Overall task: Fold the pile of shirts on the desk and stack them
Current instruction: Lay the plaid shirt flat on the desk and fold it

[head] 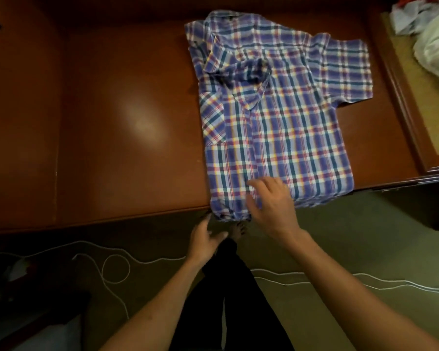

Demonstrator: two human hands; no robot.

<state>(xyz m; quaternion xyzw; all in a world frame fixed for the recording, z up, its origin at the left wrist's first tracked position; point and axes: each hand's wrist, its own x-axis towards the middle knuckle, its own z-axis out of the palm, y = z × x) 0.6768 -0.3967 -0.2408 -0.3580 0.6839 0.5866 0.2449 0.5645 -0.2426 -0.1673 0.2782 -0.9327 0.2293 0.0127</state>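
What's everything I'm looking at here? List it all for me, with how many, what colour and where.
shirt: one, blue plaid, flat on the desk's right part, hem over the near edge, one sleeve out to the right
desk: one, reddish brown, fills the upper picture
tray: one, brown rim with tan inside, at the desk's right end
cloth heap: one heap, white and pale, top right in the tray
cord: white, looping across the floor; count unclear
floor: olive, below the desk
left hand: below the desk edge, at the hem's left corner
right hand: fingers spread on the hem
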